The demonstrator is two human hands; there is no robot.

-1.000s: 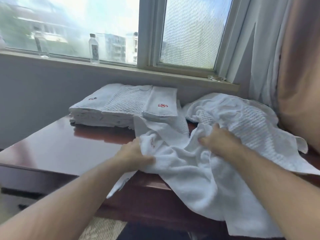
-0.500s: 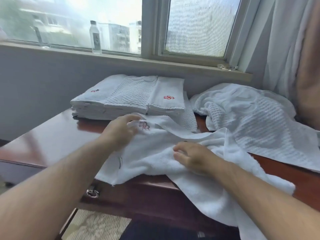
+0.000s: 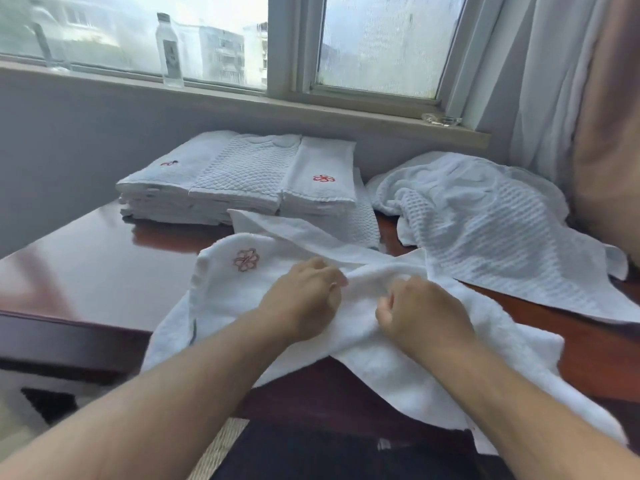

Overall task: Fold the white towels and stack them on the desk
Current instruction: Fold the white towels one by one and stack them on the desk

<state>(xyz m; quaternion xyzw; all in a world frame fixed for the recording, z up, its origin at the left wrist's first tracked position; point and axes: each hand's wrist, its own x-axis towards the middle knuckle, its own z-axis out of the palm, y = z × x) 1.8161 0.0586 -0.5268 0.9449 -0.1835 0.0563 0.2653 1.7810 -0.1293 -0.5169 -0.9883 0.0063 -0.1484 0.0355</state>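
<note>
A loose white towel (image 3: 239, 303) with a red flower emblem lies rumpled across the front of the dark wooden desk (image 3: 90, 271), and part of it hangs over the front edge. My left hand (image 3: 304, 303) and my right hand (image 3: 420, 311) sit close together at its middle, both with fingers curled into a bunched ridge of the cloth. A neat stack of folded white towels (image 3: 242, 178) stands at the back of the desk. To its right lies a heap of unfolded waffle-weave towels (image 3: 485, 230).
The wall and a window sill run behind the desk, with a clear water bottle (image 3: 169, 51) and a small glass dish (image 3: 442, 118) on the sill. White and tan curtains (image 3: 561, 81) hang at the right. The desk's left half shows bare wood.
Both hands have come together at the towel's middle and now grip a ridge of cloth. The emblem corner lies flat on the left, no longer under my left hand.
</note>
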